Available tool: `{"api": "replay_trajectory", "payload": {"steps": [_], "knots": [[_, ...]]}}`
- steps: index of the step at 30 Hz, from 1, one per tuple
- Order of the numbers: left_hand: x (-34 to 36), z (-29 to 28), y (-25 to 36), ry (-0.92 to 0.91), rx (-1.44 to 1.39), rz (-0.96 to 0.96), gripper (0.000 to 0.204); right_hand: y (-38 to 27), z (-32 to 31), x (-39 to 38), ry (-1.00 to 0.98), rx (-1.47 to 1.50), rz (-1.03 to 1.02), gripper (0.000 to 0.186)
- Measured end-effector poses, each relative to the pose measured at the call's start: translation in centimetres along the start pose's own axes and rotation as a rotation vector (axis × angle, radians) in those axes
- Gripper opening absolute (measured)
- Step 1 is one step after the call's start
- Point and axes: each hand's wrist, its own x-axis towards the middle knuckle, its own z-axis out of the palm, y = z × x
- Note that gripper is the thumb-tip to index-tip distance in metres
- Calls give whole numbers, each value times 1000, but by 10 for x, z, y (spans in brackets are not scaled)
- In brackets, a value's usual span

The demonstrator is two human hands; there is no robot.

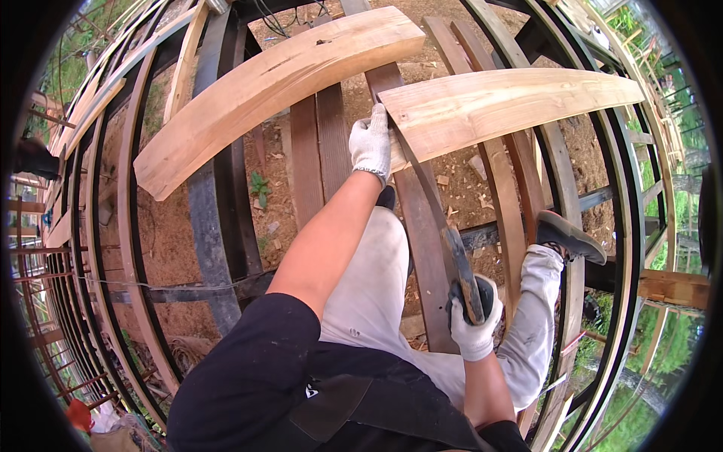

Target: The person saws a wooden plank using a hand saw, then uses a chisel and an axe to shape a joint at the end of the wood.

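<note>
My left hand (370,143), in a white knitted glove, is closed on the left end of a pale, tapered timber piece (512,105). My right hand (473,316), also gloved, grips the dark handle of a long-bladed handsaw (425,192), whose blade runs up against that timber's end, beside my left fingers. A second, thicker curved timber (279,83) lies to the upper left across the beams.
Spaced wooden boards (316,151) and dark metal beams (217,226) lie over dirt ground (162,226) scattered with wood offcuts. My knee and shod foot (568,237) are among them. Rusty rods (38,279) stand at left, greenery at the edges.
</note>
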Motion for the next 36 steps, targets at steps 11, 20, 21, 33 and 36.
{"api": "replay_trajectory", "payload": {"steps": [11, 20, 21, 33, 36], "knots": [[1, -8, 11, 10, -51, 31, 55, 2, -10, -21, 28, -123, -86, 39], [3, -5, 1, 15, 103, 57, 55, -10, 33, 61, 34, -155, -199, 35], [10, -10, -1, 55, 141, 110, 55, -10, 28, 50, 35, -142, -212, 36], [13, -6, -1, 26, 130, 72, 60, 16, 46, 66, -7, -94, -104, 36], [8, -5, 2, 31, 206, 67, 60, 17, 44, 66, -15, 200, -97, 42]]}}
